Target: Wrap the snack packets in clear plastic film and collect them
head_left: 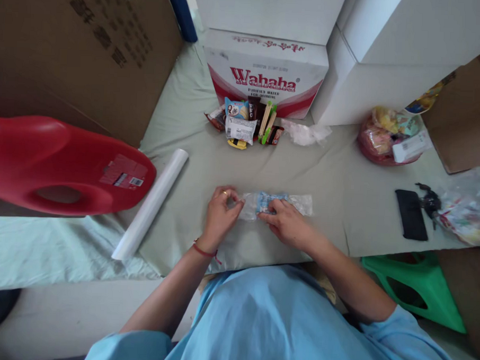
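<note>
A clear plastic bag (302,205) lies flat on the cloth-covered table in front of me, with a small blue packet (264,200) at its middle. My left hand (224,211) pinches the bag's left end between thumb and forefinger. On the blue packet rest the bent fingers of my right hand (286,220), and they partly hide it; whether they grip it or only press on it I cannot tell. Farther back, a pile of wrapped snacks (241,128) sits against a Wahaha water carton (268,78).
To the left are a white roll (151,204) and a red plastic chair (81,165). Crumpled clear plastic (305,133) lies beside the snacks. At the right are a red basket (371,148) of packets, a black phone (411,215), keys (430,202) and a green stool (426,294).
</note>
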`<state>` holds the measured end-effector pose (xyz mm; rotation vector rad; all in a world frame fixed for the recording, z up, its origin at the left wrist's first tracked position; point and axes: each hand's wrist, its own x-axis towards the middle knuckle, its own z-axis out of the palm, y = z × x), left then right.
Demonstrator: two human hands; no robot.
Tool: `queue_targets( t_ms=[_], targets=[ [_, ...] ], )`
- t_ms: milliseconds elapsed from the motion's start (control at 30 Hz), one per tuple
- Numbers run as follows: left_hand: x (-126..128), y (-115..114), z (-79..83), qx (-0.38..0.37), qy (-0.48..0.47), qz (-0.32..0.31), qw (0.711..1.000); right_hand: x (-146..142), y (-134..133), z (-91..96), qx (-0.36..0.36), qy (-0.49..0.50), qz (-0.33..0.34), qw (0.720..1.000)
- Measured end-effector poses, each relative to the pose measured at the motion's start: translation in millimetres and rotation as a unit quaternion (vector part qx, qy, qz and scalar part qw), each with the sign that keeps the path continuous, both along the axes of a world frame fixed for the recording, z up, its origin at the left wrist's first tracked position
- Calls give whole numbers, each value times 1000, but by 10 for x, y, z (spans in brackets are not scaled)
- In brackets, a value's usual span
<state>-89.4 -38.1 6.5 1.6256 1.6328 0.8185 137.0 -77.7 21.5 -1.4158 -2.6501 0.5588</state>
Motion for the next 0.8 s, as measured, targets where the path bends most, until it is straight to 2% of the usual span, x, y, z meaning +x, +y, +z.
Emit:
queue_targets(
  t_ms=[100, 200, 267, 333, 400, 433, 500, 567, 600, 700, 800],
  targets=[
    [133, -106, 142, -61, -114, -21, 991, 0, -33, 4, -9, 16, -1, 1000],
    [392, -127, 209, -55, -144, -48, 987, -15, -72, -14, -7, 23, -13, 1000],
    [562, -108, 193, -23, -107, -94, 990, 21, -114, -19, -11, 45, -28, 999],
    [678, -106, 142, 32, -22, -150, 988, 114, -165, -5, -30, 99, -15, 994],
    [736, -149, 84, 91, 75, -199, 973, 250, -212, 17, -61, 180, -5, 982],
    [750, -187, 59, 114, 117, -219, 962, 323, -228, 19, -63, 215, -36, 974],
    [765, -281, 20, 143, 188, -249, 939, 453, -240, -12, -17, 233, -174, 957],
    [771, -371, -10, 158, 238, -266, 921, 545, -229, -98, 59, 178, -317, 930],
    [772, -406, -24, 164, 257, -270, 913, 577, -219, -154, 84, 146, -352, 921],
    [750, -458, -69, 179, 288, -272, 901, 650, -199, -280, 86, 124, -349, 925],
    [703, -467, -104, 186, 298, -282, 893, 711, -166, -232, 31, 191, -338, 921]
  ],
)
